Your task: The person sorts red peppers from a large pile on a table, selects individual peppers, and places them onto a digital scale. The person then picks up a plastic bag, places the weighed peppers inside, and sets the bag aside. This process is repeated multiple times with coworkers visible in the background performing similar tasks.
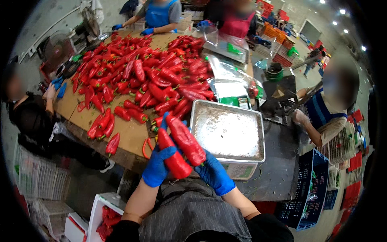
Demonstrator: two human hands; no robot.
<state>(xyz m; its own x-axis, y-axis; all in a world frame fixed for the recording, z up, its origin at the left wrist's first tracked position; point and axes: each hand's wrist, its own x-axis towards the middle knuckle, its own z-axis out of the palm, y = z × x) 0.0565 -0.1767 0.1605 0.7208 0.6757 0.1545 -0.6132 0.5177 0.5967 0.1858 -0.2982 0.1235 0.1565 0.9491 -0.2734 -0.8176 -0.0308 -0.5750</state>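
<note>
Both my hands wear blue gloves and are raised over the near edge of the table. My left hand (155, 168) is closed round a long red pepper (174, 160), its blunt end toward me. A second, longer red pepper (186, 140) lies against it on the right, with my right hand (216, 172) gripping its near end. Some blue fingertips show behind the two peppers; the rest of the fingers are hidden. Beyond my hands a large heap of red peppers (149, 76) covers the brown tabletop (76, 109). A few loose red peppers lie at the heap's near left.
A shallow metal tray (227, 129) rests on a white box right of my hands. Clear plastic bags (225, 70) lie behind it. At right stand a dark metal device (278, 97) and a blue crate (306, 189). A white foam box (94, 220) holds peppers at lower left. Several people surround the table.
</note>
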